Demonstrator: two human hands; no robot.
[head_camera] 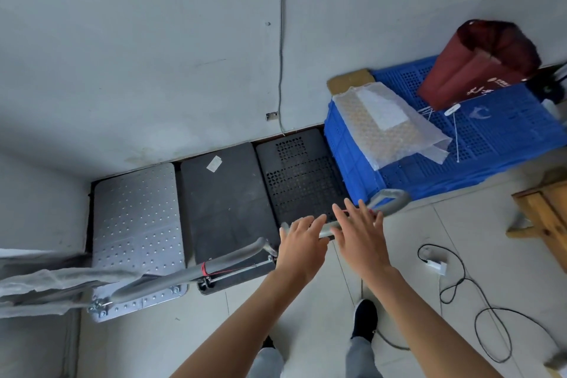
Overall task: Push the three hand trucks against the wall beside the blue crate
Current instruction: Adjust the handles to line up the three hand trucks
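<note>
Though the 3 flat-decked hand trucks point(227, 199) sit at the grey wall point(153, 55) beside the blue plastic crate point(491, 138), the left hand point(302, 239) and right hand point(359, 230) are spread open, gripping nothing. A skewed shove could ram the crate.

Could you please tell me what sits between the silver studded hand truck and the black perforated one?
In the head view, a plain black hand truck with a white sticker stands between them.
</note>
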